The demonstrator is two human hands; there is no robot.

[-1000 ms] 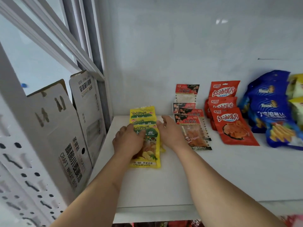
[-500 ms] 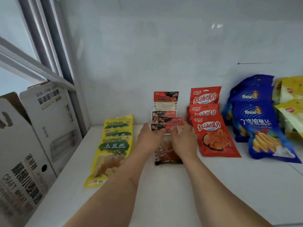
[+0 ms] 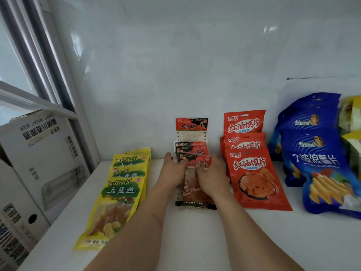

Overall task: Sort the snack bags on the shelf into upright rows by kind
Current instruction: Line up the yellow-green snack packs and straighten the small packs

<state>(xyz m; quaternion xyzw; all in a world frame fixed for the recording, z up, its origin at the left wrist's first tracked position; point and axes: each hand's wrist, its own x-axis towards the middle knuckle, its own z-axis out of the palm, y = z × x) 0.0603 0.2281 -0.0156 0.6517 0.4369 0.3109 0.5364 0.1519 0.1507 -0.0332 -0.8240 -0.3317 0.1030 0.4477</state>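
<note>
Both hands on the black-red bags (image 3: 195,184) mid-shelf (image 3: 214,241): left hand (image 3: 172,173) and right hand (image 3: 212,176), fingers clamped on the front bag's top. Yellow bags (image 3: 119,194) to their left, orange bags (image 3: 252,173) right, blue bags (image 3: 320,165) beyond, partly cut off. Box (image 3: 39,165) far left; contents hidden.

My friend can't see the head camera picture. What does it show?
Two hands, left hand and right hand, hold a black-and-red snack bag on a white shelf, between yellow bags and red bags. Blue bags sit farther right.
</note>
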